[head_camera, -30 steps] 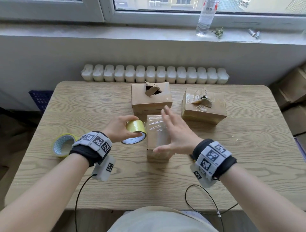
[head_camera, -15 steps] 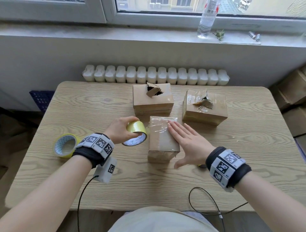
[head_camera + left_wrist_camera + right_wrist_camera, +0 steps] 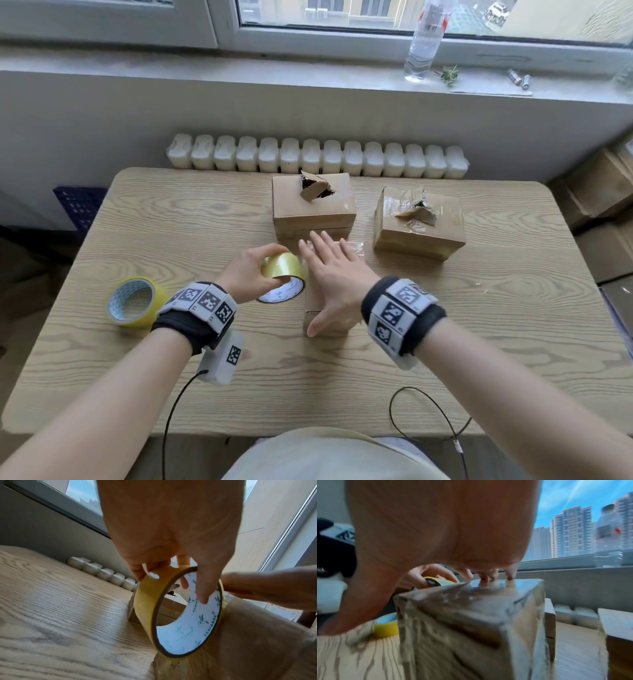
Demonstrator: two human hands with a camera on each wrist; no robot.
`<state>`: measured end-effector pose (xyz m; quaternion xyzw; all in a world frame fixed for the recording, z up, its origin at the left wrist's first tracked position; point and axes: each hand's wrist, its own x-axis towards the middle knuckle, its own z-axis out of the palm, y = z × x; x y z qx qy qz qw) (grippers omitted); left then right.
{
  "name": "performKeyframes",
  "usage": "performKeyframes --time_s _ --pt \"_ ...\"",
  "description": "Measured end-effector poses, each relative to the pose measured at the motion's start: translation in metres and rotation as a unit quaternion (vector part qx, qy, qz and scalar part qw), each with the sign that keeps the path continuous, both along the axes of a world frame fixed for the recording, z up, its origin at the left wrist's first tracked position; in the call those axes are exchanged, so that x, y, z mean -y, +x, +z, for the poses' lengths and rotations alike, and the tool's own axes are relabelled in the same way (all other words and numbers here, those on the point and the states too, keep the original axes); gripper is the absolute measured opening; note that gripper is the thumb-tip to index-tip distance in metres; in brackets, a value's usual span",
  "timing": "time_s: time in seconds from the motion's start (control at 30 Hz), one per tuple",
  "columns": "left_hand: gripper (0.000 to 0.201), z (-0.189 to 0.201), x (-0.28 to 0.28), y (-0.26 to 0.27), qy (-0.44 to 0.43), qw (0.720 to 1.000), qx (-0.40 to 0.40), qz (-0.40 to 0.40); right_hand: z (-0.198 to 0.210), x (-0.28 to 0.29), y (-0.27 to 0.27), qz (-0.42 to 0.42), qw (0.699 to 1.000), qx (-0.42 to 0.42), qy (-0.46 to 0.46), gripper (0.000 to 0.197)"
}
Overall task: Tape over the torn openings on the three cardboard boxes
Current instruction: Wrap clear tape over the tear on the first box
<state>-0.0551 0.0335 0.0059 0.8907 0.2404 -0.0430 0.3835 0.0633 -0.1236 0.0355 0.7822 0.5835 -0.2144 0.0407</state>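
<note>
Three cardboard boxes stand on the wooden table (image 3: 479, 359). The near box (image 3: 312, 301) (image 3: 471, 622) is covered in shiny clear tape, and my right hand (image 3: 334, 277) lies flat on its top with straight fingers. My left hand (image 3: 250, 274) grips a yellowish tape roll (image 3: 284, 274) (image 3: 178, 614) held upright against the box's left side, thumb inside the white core. A far box (image 3: 313, 202) shows a torn flap on top. The right box (image 3: 419, 219) has a ragged torn opening amid crinkled tape.
A second yellow tape roll (image 3: 133, 303) lies at the table's left. A radiator (image 3: 317, 157) runs behind the table, a water bottle (image 3: 423, 37) stands on the sill, and stacked cardboard boxes (image 3: 606, 212) sit at the right. Thin cables (image 3: 428, 411) hang at the near edge.
My right hand slid from the box's right side back onto its top, fingers reaching farther forward. The left hand stayed with the tape roll beside the box.
</note>
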Motion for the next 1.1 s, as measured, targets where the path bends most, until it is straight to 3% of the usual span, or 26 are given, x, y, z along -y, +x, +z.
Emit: performKeyframes --time_s 0.1,0.2,0.33,0.47,0.7,0.87,1.0,1.1 --pt "0.046 -0.003 -0.001 -0.004 0.014 1.000 0.012 0.004 -0.010 -0.006 0.000 0.004 0.999 0.045 0.004 0.137" --pt "0.057 -0.001 -0.001 -0.006 0.037 0.999 0.031 0.003 -0.011 -0.002 0.001 -0.005 0.999 0.029 0.044 0.137" --pt "0.067 0.009 0.000 -0.004 0.070 0.992 0.097 0.051 -0.009 0.006 0.002 -0.076 0.984 -0.091 0.132 0.135" --pt "0.058 0.013 0.007 0.003 0.052 0.986 0.117 0.111 -0.031 0.021 0.000 -0.175 0.944 -0.187 0.209 0.136" --pt "0.043 -0.005 0.055 0.020 -0.023 0.996 0.058 0.063 -0.074 0.069 0.004 -0.232 0.934 -0.230 0.146 0.149" --pt "0.046 -0.022 0.079 0.026 0.034 0.999 0.003 0.031 -0.097 0.086 0.001 -0.271 0.927 -0.244 0.089 0.153" --pt "0.045 -0.021 0.086 0.029 0.037 0.999 -0.004 0.027 -0.103 0.087 -0.001 -0.266 0.929 -0.240 0.092 0.159" --pt "0.048 -0.027 0.090 0.028 -0.007 0.999 0.011 0.033 -0.101 0.088 -0.002 -0.270 0.920 -0.257 0.119 0.151"
